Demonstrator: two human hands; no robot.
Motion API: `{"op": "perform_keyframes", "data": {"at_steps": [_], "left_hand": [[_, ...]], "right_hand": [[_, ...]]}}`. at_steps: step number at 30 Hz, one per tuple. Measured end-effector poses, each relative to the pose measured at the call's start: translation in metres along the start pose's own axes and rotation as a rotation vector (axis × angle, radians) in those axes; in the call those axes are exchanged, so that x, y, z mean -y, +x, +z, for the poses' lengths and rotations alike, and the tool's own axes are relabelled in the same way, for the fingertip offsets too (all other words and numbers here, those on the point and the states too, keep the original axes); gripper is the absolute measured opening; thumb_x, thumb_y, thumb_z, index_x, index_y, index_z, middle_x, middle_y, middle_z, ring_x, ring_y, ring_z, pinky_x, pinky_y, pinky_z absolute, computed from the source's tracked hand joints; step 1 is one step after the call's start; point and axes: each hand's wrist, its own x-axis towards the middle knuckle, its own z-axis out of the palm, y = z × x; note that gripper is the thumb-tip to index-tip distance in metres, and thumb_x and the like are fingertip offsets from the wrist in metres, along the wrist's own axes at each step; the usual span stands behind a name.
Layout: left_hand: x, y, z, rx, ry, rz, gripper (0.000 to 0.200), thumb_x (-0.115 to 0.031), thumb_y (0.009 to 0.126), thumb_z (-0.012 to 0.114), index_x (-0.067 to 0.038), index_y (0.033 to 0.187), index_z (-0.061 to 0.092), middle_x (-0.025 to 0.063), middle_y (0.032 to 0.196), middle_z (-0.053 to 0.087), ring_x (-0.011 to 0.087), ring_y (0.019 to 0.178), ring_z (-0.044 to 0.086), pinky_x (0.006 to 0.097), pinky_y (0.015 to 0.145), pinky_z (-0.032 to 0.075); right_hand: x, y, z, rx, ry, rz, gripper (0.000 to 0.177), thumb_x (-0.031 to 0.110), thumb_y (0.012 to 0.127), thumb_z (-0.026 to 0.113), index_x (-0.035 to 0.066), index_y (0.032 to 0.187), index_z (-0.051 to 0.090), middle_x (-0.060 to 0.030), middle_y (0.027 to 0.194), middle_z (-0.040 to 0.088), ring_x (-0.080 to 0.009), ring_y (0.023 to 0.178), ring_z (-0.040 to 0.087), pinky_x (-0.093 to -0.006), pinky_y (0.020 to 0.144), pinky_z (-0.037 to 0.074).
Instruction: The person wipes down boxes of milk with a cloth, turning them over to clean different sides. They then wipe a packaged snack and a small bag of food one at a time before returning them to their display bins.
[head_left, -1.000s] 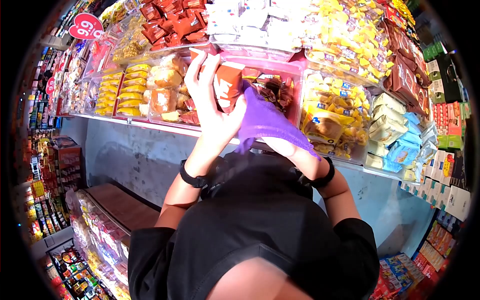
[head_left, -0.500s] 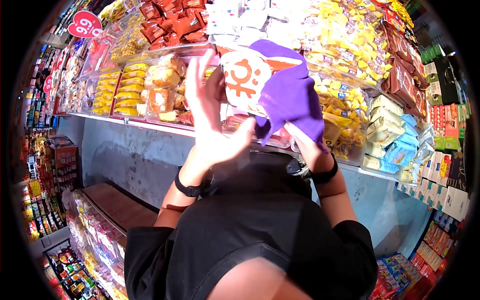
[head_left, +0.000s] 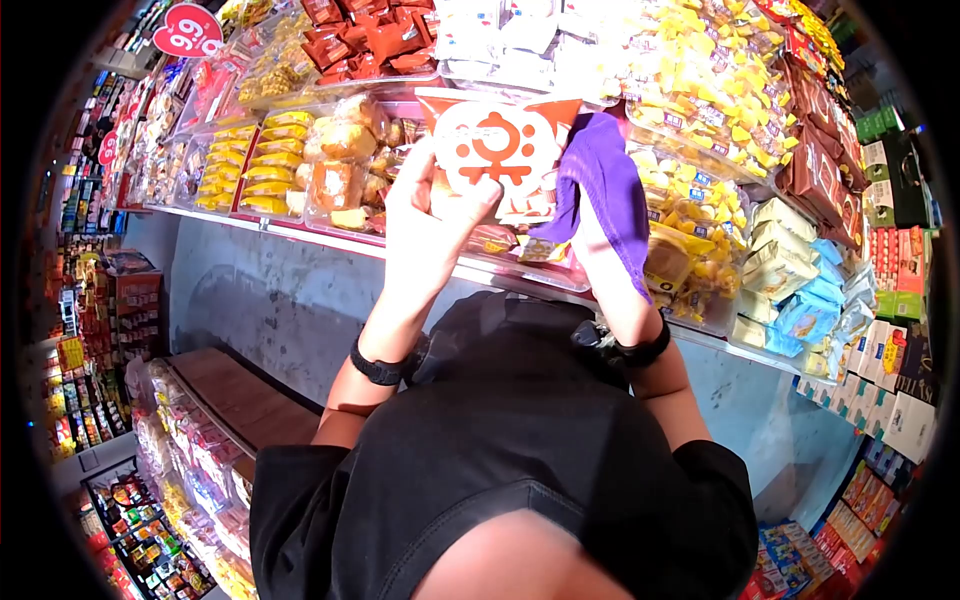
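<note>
Over the front trays, a flat white sign (head_left: 503, 140) with orange-red markings and two pointed orange corners faces me. My left hand (head_left: 432, 215) grips its lower left, thumb across the front face and fingers at the left edge. A purple cloth (head_left: 610, 165) hangs over my right hand (head_left: 598, 245), its upper part against the sign's right edge. The cloth hides most of the right-hand fingers, which are closed in it.
Behind the sign, trays hold yellow-wrapped snacks (head_left: 700, 100), red packets (head_left: 375, 45) and bread rolls (head_left: 345, 140). The shelf's front edge (head_left: 330, 238) runs below my hands. White and blue packets (head_left: 805, 300) lie at right; a lower brown-topped shelf (head_left: 240, 405) stands at left.
My left hand, spread beside the sign before, has closed on its lower left. The purple cloth has slid off the sign's face to its right edge, with my right hand moving slightly down.
</note>
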Motion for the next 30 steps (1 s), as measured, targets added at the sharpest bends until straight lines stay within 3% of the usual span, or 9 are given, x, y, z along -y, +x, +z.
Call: {"op": "perform_keyframes", "data": {"at_steps": [7, 10, 13, 16, 21, 25, 27, 30], "left_hand": [[-0.001, 0.009, -0.01, -0.061, 0.087, 0.094, 0.061, -0.01, 0.078, 0.068, 0.0, 0.128, 0.036, 0.0123, 0.113, 0.054, 0.0164, 0.104, 0.052, 0.0296, 0.089, 0.043], [0.004, 0.004, -0.014, -0.008, 0.033, -0.031, 0.056, -0.017, 0.083, 0.063, 0.0, 0.129, 0.036, 0.0126, 0.116, 0.052, 0.016, 0.106, 0.05, 0.0292, 0.089, 0.042], [0.014, 0.005, -0.012, 0.006, 0.044, 0.066, 0.051, -0.016, 0.086, 0.059, 0.0, 0.129, 0.037, 0.0123, 0.119, 0.051, 0.0162, 0.107, 0.049, 0.0295, 0.091, 0.04], [0.012, 0.003, -0.008, 0.014, -0.027, 0.016, 0.044, -0.012, 0.088, 0.054, 0.0, 0.128, 0.039, 0.0118, 0.119, 0.051, 0.0158, 0.108, 0.048, 0.0291, 0.093, 0.038], [0.012, 0.001, -0.011, 0.096, 0.107, -0.022, 0.043, -0.014, 0.09, 0.051, 0.002, 0.128, 0.039, 0.0108, 0.119, 0.051, 0.0149, 0.107, 0.048, 0.0277, 0.093, 0.037], [0.024, 0.004, -0.012, 0.197, 0.089, -0.035, 0.05, -0.018, 0.088, 0.056, 0.001, 0.129, 0.036, 0.0098, 0.12, 0.05, 0.0149, 0.108, 0.047, 0.0284, 0.094, 0.035], [0.028, 0.006, -0.014, 0.284, 0.021, -0.162, 0.054, -0.012, 0.081, 0.064, 0.0, 0.127, 0.037, 0.0097, 0.118, 0.051, 0.0157, 0.11, 0.048, 0.0301, 0.095, 0.036], [0.053, 0.01, -0.019, 0.267, 0.001, -0.219, 0.05, -0.006, 0.079, 0.065, 0.0, 0.122, 0.04, 0.0097, 0.113, 0.054, 0.016, 0.104, 0.053, 0.0293, 0.09, 0.042]], "right_hand": [[-0.021, -0.009, -0.008, 0.269, -0.374, -0.143, 0.015, 0.011, 0.08, 0.056, 0.001, 0.091, 0.055, -0.0099, 0.083, 0.057, -0.0204, 0.074, 0.056, -0.0295, 0.063, 0.047], [-0.031, -0.011, -0.013, 0.312, -0.489, -0.219, 0.019, 0.01, 0.082, 0.055, -0.001, 0.097, 0.053, -0.0104, 0.089, 0.058, -0.02, 0.08, 0.057, -0.0296, 0.068, 0.048], [-0.045, -0.013, -0.022, 0.317, -0.587, -0.308, 0.023, 0.009, 0.084, 0.055, -0.002, 0.104, 0.051, -0.0108, 0.096, 0.058, -0.0196, 0.086, 0.059, -0.0298, 0.073, 0.05], [-0.054, -0.014, -0.032, 0.301, -0.627, -0.364, 0.027, 0.008, 0.086, 0.054, -0.003, 0.111, 0.049, -0.0113, 0.102, 0.058, -0.0191, 0.092, 0.06, -0.0299, 0.078, 0.052], [-0.051, -0.006, -0.037, 0.207, -0.329, -0.119, 0.028, 0.008, 0.086, 0.055, -0.003, 0.111, 0.049, -0.0113, 0.102, 0.059, -0.0195, 0.092, 0.06, -0.0299, 0.077, 0.052], [-0.064, -0.003, -0.043, 0.098, -0.051, 0.061, 0.029, 0.008, 0.085, 0.055, -0.004, 0.111, 0.049, -0.0114, 0.102, 0.059, -0.0197, 0.091, 0.061, -0.0299, 0.076, 0.053], [-0.078, -0.006, -0.05, 0.058, 0.041, 0.143, 0.029, 0.008, 0.085, 0.056, -0.004, 0.111, 0.049, -0.0114, 0.102, 0.06, -0.0199, 0.09, 0.061, -0.0299, 0.076, 0.053], [-0.102, -0.01, -0.061, -0.004, 0.121, 0.237, 0.029, 0.008, 0.085, 0.056, -0.004, 0.111, 0.049, -0.0114, 0.102, 0.06, -0.02, 0.09, 0.062, -0.0299, 0.075, 0.053]]}}
